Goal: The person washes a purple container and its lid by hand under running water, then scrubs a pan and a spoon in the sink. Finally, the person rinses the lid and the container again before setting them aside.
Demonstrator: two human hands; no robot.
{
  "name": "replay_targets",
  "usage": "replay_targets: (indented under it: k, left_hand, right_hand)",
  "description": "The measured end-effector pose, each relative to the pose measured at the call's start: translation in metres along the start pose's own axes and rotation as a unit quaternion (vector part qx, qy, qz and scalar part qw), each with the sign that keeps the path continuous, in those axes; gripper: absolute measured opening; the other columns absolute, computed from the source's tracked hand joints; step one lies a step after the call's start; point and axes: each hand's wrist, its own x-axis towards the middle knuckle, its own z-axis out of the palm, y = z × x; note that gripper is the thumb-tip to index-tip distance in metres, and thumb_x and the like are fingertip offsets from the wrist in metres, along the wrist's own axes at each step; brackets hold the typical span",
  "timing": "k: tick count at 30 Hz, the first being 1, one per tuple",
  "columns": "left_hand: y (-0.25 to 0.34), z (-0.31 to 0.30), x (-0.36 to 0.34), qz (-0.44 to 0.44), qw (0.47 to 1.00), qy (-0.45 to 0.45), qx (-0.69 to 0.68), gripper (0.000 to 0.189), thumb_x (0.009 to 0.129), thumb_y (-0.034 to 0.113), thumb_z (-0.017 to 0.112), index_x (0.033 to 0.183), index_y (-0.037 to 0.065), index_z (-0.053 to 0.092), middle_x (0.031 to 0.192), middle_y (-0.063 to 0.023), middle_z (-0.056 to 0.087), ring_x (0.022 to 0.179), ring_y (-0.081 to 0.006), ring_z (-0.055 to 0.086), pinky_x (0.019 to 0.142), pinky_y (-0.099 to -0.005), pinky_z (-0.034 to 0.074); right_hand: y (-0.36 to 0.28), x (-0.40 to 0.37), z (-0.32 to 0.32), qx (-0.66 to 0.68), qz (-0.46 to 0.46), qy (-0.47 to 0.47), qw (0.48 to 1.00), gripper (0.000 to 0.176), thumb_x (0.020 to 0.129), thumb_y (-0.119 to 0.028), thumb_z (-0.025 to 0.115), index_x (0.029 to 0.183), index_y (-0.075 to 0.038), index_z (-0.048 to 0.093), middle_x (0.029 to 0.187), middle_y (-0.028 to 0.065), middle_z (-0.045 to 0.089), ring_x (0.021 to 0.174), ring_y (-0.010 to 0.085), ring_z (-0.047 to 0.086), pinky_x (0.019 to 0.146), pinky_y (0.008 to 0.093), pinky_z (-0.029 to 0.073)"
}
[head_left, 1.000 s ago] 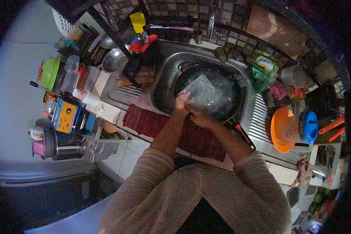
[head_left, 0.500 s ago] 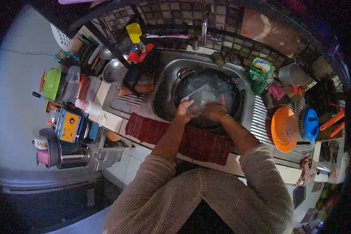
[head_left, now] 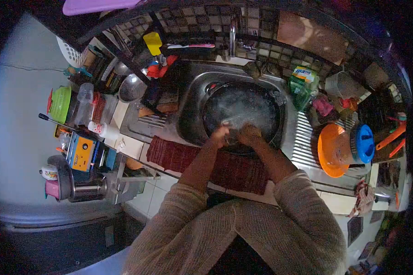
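While the left hand [head_left: 221, 135] and right hand [head_left: 249, 134] curl closed on a clear tub [head_left: 236, 123] at six o'clock in the pan [head_left: 261, 103], it looks light, thin, wet and slippery, so it is best gripped by opposite rims.

Tan ribbed-knit sweater [head_left: 188, 233] on me, loose; sleeves bunched near my elbows; forearms, left hand [head_left: 220, 134], right hand [head_left: 249, 134] bare.

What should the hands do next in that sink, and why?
Probably raise the clear container out of the basin to check it: the left hand and right hand meet low at the near rim, and the container between them is too blurred to judge.
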Motion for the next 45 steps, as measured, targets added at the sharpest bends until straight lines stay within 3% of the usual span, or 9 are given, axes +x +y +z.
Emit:
replay_targets:
  k: [5, 7, 9, 15, 22, 24, 27, 36, 45]
  left_hand:
    - [0.003, 0.019, 0.014, -0.059, 0.955, 0.244, 0.155, 0.041, 0.087, 0.034, 0.044, 0.113, 0.003, 0.052, 0.101, -0.0090, 0.058, 0.082, -0.0205, 0.059, 0.062, -0.0318, 0.050]
    - [0.002, 0.014, 0.021, -0.066, 0.937, 0.283, 0.192, 0.077, 0.078, 0.071, 0.032, 0.119, 0.007, 0.046, 0.111, -0.0099, 0.052, 0.097, -0.0212, 0.054, 0.076, -0.0375, 0.048]
    - [0.015, 0.056, 0.009, -0.040, 0.926, 0.286, 0.244, 0.080, 0.078, 0.072, 0.025, 0.121, 0.007, 0.045, 0.109, -0.0101, 0.053, 0.094, -0.0214, 0.055, 0.074, -0.0370, 0.048]
    - [0.017, 0.032, 0.015, -0.021, 0.957, 0.187, 0.223, 0.084, 0.075, 0.075, 0.015, 0.119, 0.011, 0.046, 0.091, -0.0078, 0.058, 0.072, -0.0203, 0.055, 0.063, -0.0354, 0.047]
    - [0.016, 0.040, 0.008, -0.052, 0.959, 0.192, 0.203, 0.078, 0.073, 0.077, 0.016, 0.111, 0.016, 0.048, 0.090, -0.0048, 0.057, 0.075, -0.0219, 0.056, 0.065, -0.0387, 0.048]
    - [0.023, 0.054, 0.006, -0.095, 0.957, 0.213, 0.174, 0.078, 0.073, 0.077, 0.017, 0.111, 0.017, 0.048, 0.092, -0.0048, 0.057, 0.077, -0.0221, 0.057, 0.066, -0.0402, 0.048]
    - [0.024, 0.060, 0.008, -0.102, 0.956, 0.205, 0.184, 0.078, 0.072, 0.077, 0.019, 0.115, 0.017, 0.046, 0.100, -0.0067, 0.056, 0.086, -0.0236, 0.056, 0.070, -0.0442, 0.048]
    - [0.005, 0.015, 0.018, -0.092, 0.970, 0.183, 0.129, 0.075, 0.079, 0.071, 0.025, 0.131, 0.017, 0.033, 0.115, -0.0114, 0.051, 0.096, -0.0259, 0.052, 0.076, -0.0437, 0.045]
    - [0.026, 0.066, 0.000, -0.120, 0.973, 0.155, 0.123, 0.076, 0.077, 0.073, 0.026, 0.126, 0.017, 0.040, 0.118, -0.0103, 0.050, 0.105, -0.0299, 0.049, 0.080, -0.0521, 0.043]
  right_hand:
    - [-0.026, 0.010, 0.005, 0.033, 0.080, -0.026, 0.996, 0.055, 0.082, -0.047, 0.043, 0.113, -0.004, 0.053, 0.119, 0.0198, 0.049, 0.107, 0.0321, 0.050, 0.090, 0.0423, 0.041]
    - [-0.031, 0.016, 0.006, 0.014, 0.122, -0.031, 0.992, 0.055, 0.082, -0.048, 0.043, 0.114, -0.004, 0.052, 0.121, 0.0195, 0.048, 0.109, 0.0322, 0.049, 0.091, 0.0422, 0.039]
    - [-0.016, 0.053, 0.038, 0.321, -0.058, -0.012, 0.945, 0.055, 0.084, -0.048, 0.038, 0.117, -0.006, 0.051, 0.128, 0.0153, 0.043, 0.116, 0.0307, 0.042, 0.094, 0.0418, 0.036]
    - [-0.024, 0.046, 0.079, 0.345, -0.227, 0.180, 0.893, 0.034, 0.086, -0.029, 0.049, 0.111, -0.008, 0.056, 0.114, 0.0124, 0.054, 0.106, 0.0286, 0.051, 0.088, 0.0409, 0.039]
    - [-0.011, 0.022, 0.014, 0.398, -0.150, 0.126, 0.896, 0.028, 0.078, -0.028, 0.060, 0.099, -0.010, 0.060, 0.099, 0.0108, 0.060, 0.093, 0.0262, 0.057, 0.091, 0.0413, 0.034]
    - [-0.015, 0.030, 0.006, 0.122, -0.122, 0.494, 0.852, 0.026, 0.074, -0.034, 0.063, 0.090, -0.014, 0.064, 0.080, 0.0085, 0.064, 0.077, 0.0270, 0.061, 0.086, 0.0471, 0.036]
    - [0.001, 0.036, -0.010, 0.114, -0.125, 0.209, 0.963, 0.027, 0.071, -0.040, 0.063, 0.088, -0.018, 0.066, 0.074, 0.0074, 0.064, 0.077, 0.0281, 0.062, 0.083, 0.0529, 0.035]
    - [0.023, 0.068, 0.001, 0.162, -0.213, 0.175, 0.948, 0.020, 0.078, -0.031, 0.057, 0.083, -0.014, 0.067, 0.077, 0.0113, 0.064, 0.071, 0.0314, 0.061, 0.065, 0.0360, 0.049]
    - [0.051, 0.065, -0.007, -0.037, -0.162, 0.106, 0.980, 0.017, 0.077, -0.019, 0.055, 0.083, -0.006, 0.065, 0.074, 0.0168, 0.061, 0.071, 0.0362, 0.060, 0.068, 0.0438, 0.048]
